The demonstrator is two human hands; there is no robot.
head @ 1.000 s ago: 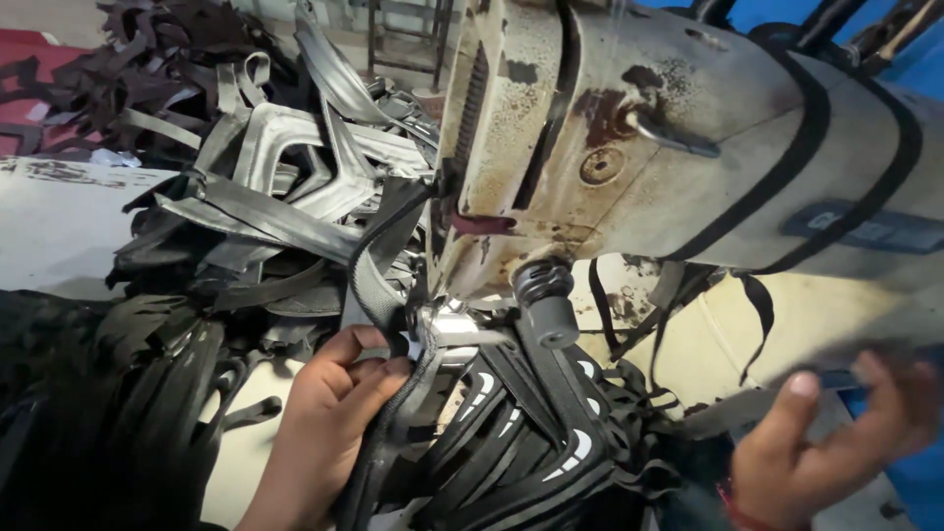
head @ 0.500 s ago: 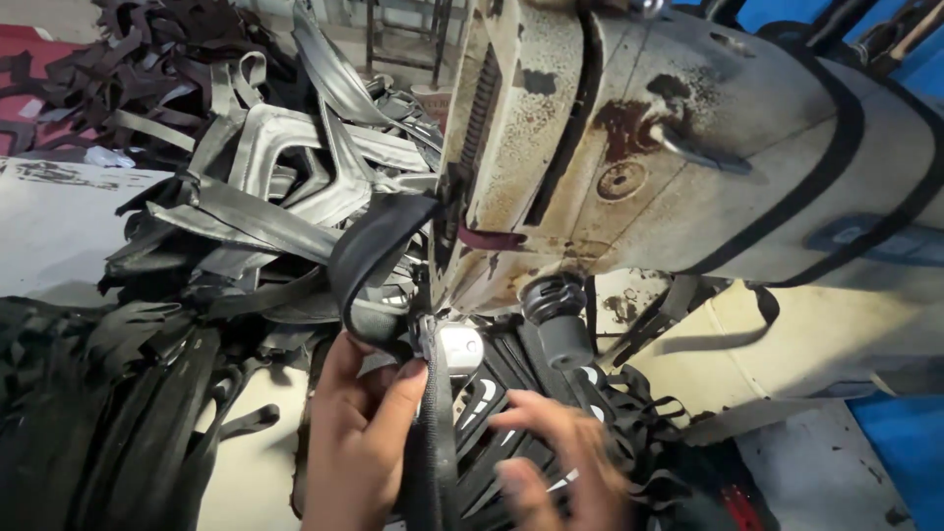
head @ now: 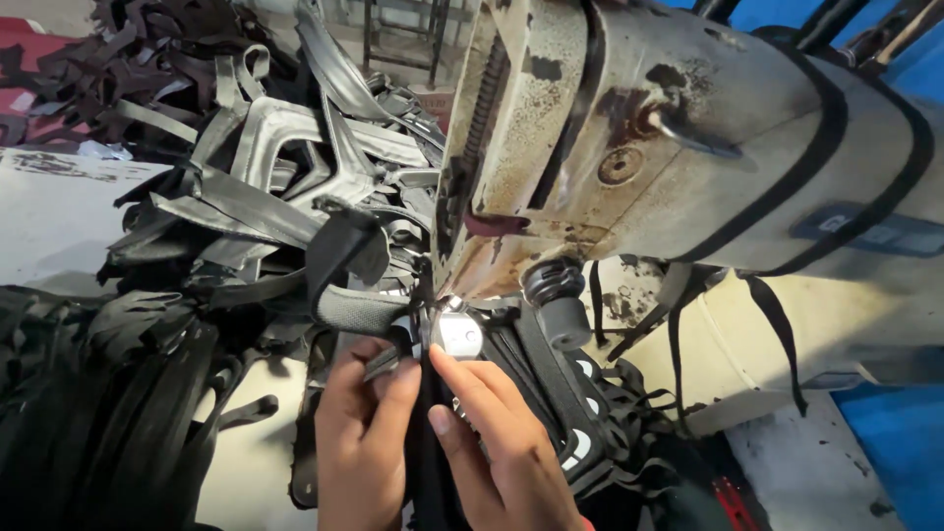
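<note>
The sewing machine head [head: 669, 147] stands over the middle and right of the table [head: 59, 211], with a strap [head: 425, 433] running beneath its presser foot [head: 454, 334]. The left hand [head: 359, 442] lies just left of that strap and the right hand [head: 501, 452] just right, both nearer than the foot. Heaps of straps [head: 275, 187] lie behind and left of the hands.

1 head view, steeply downward, close over sewing machine [head: 688, 147].
</note>
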